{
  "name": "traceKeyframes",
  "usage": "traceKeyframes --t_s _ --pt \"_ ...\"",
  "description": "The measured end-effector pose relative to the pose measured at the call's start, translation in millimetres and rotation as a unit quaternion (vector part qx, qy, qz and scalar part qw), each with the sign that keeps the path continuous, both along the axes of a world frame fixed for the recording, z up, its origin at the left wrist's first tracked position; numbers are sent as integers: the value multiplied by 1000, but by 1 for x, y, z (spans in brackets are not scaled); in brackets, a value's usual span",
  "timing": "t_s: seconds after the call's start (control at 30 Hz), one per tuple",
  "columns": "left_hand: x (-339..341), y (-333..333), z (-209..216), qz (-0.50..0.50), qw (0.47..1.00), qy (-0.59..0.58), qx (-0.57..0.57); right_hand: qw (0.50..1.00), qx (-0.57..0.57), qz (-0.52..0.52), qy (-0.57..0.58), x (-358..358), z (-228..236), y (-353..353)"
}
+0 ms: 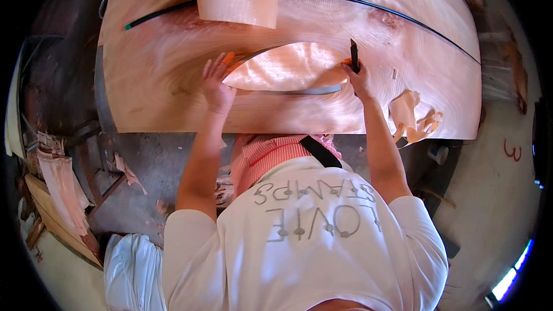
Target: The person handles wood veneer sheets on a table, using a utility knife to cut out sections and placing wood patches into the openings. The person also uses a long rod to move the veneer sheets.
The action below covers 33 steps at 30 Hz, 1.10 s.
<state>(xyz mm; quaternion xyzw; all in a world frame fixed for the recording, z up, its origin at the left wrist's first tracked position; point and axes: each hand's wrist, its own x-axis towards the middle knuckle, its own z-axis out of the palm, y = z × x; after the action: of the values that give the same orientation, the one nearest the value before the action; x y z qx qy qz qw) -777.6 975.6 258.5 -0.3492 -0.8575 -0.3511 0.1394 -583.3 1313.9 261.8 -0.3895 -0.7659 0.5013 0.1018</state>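
Pinches a slim black knife-like tool (353, 53) upright in the right grip (358, 76). Spreads the left grip (218, 85) at a pale leaf-shaped veneer piece (288, 69) between both, over a pinkish-brown wooden sheet (155, 106); cannot tell if pinching it.

A bright strip (505, 285) glares at lower right; the oval wood sheet (288, 69) shines, dappled, while the floor (151, 158) at left lies dim. Edges bow; corners go black.
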Motion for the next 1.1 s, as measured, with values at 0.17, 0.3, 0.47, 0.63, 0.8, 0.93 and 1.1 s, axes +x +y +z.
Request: traceKeyframes --t_s 0.17,0.3,0.47,0.63,0.8,0.93,1.1 --pt "-15 -126 -16 197 959 -197 59 999 -13 53 2 -6 -6 -12" --pt "-12 -271 -43 496 863 -92 17 998 30 39 -48 3 -31 -3" --pt "48 -354 -65 653 724 39 -219 999 -6 20 -26 -12 -19 -23" --pt "32 -232 -47 291 939 90 -159 1000 -11 18 -15 -13 -24 -17" --pt "43 -96 -22 37 982 -72 -171 998 26 42 -32 -20 -25 -15" --pt "43 -44 -18 7 978 -71 -194 997 50 49 -43 -9 -42 1" --pt "44 -38 -32 21 980 -63 -187 999 22 27 -18 -8 -42 -8"
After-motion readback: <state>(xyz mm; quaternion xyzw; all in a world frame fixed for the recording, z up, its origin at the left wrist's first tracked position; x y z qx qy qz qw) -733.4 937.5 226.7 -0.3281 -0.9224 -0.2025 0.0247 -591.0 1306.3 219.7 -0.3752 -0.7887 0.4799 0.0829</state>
